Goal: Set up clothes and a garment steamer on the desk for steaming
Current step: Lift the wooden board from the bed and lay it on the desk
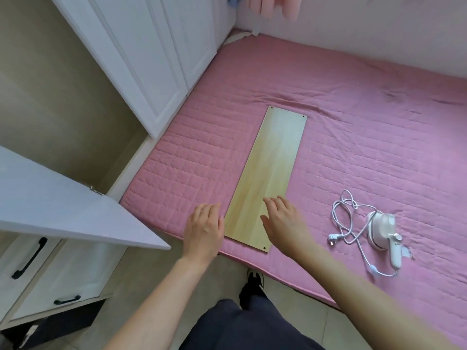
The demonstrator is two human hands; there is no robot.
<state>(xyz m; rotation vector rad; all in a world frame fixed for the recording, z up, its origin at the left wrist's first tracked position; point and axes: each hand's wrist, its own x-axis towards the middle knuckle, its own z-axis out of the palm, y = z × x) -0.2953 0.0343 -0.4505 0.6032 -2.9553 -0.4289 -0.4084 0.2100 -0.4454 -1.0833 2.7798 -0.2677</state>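
Observation:
A long pale wooden board (pixel 273 162) lies lengthwise on the pink quilted mattress (pixel 366 137). My left hand (pixel 203 228) hovers flat just left of the board's near end, fingers straight. Over the board's near right corner my right hand (pixel 284 221) is spread, fingers straight; whether it touches the wood I cannot tell. A white handheld garment steamer (pixel 382 232) lies on its side to the right, its grey cord and plug (pixel 347 223) coiled beside it. Pink and blue clothes (pixel 273 6) hang at the top edge.
A white wardrobe (pixel 151 59) stands left of the mattress, with one door (pixel 63 205) swung open toward me. White drawers with black handles (pixel 32 256) sit below it. My legs and a dark shoe (pixel 254 281) are on the tiled floor.

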